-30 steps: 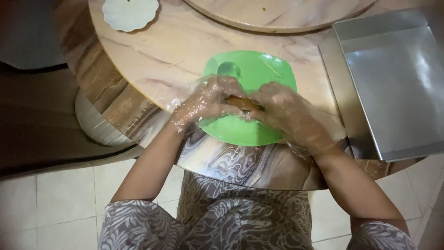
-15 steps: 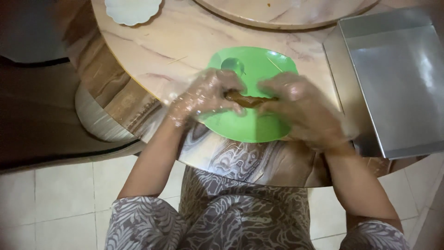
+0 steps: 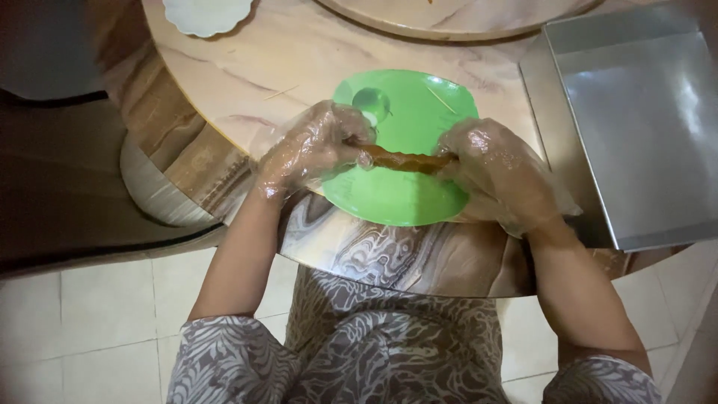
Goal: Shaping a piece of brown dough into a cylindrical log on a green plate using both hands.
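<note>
Two gloved hands are holding a brown roll over a green plate.

The left hand (image 3: 314, 146) and the right hand (image 3: 497, 168), both wearing clear plastic gloves, are gripping opposite ends of the brown roll (image 3: 407, 159), fingers curled and clamped around it. The roll is lying level just above the middle of the green plate (image 3: 404, 202), which is sitting on the marble table (image 3: 299, 60). A metal tray (image 3: 643, 127) is lying just beside the right hand.
</note>
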